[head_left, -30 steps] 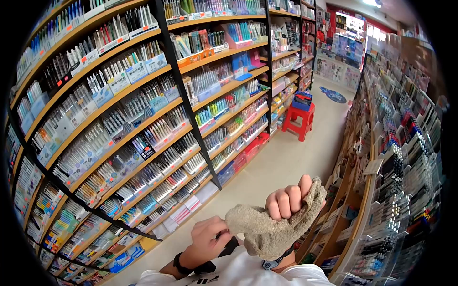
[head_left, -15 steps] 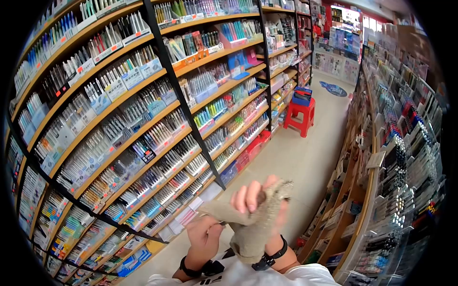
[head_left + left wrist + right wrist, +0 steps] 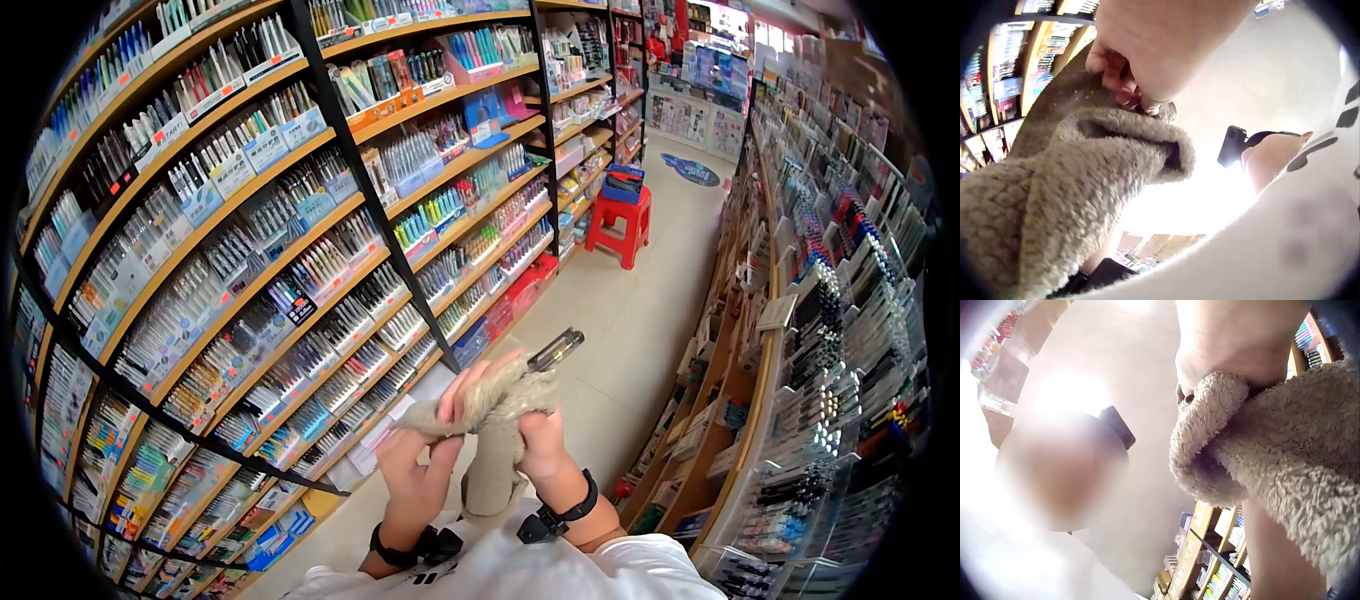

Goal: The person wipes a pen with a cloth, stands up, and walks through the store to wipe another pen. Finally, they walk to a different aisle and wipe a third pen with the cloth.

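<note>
A fleecy grey-brown cloth (image 3: pixel 495 425) is bunched between both hands in front of the chest. My left hand (image 3: pixel 410 475) grips its left side, fingers curled over the folds. On the other side my right hand (image 3: pixel 541 445) holds the cloth with the thumb up along it. Out of the cloth's top sticks a small, narrow dark object (image 3: pixel 556 349) with shiny, clear-looking edges; its lower part is hidden in the folds. In the left wrist view the cloth (image 3: pixel 1085 181) hangs in a thick loop below the left fingers (image 3: pixel 1124 94). The right wrist view shows fleece (image 3: pixel 1310 469) against the right hand (image 3: pixel 1235 350).
Tall shelves (image 3: pixel 200 290) packed with pens run along the left. A low wooden rack (image 3: pixel 745 400) with pens and small goods lines the right. Down the aisle floor (image 3: pixel 650 290) a red stool (image 3: pixel 619 227) carries a blue box (image 3: pixel 623 184).
The hands and cloth have moved left and closer together. The right hand has turned, and the dark object now shows above the cloth. My left fingers now reach over the cloth's left side.
</note>
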Tool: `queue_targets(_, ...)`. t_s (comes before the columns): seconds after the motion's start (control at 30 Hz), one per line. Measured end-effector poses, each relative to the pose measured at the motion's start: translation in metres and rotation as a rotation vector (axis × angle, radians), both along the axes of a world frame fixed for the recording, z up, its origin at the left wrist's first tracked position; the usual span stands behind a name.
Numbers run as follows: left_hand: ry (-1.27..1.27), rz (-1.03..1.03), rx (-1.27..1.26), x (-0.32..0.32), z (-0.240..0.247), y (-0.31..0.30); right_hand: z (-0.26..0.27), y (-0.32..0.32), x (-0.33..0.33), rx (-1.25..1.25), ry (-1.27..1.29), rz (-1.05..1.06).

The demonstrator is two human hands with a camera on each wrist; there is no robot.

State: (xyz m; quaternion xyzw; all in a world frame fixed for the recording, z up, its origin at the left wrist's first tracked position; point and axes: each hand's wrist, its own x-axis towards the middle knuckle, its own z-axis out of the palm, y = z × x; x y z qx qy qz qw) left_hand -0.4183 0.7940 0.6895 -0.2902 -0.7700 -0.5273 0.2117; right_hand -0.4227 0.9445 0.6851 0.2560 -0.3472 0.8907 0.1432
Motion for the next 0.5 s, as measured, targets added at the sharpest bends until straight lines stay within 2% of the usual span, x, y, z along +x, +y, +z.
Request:
queue_targets(0.07,-0.051,0.013,0.092,0.001,0.011,0.005,0.006,0.002,0.001,0.017,-0.009,-0.196)
queue_targets(0.17,-0.031,-0.045,0.095,-0.003,0.01,0.002,0.012,0.012,0.004,-0.043,-0.013,-0.222)
queue_targets(0.2,-0.035,-0.086,0.078,-0.003,0.007,-0.001,0.023,0.012,0.005,-0.092,0.056,-0.19)
queue_targets(0.33,-0.079,-0.218,0.064,0.0,0.008,-0.003,0.02,0.022,0.003,-0.154,0.078,-0.272)
queue_targets(0.5,-0.163,-0.229,0.096,0.002,0.008,-0.004,0.019,0.031,0.003,-0.038,0.09,-0.329)
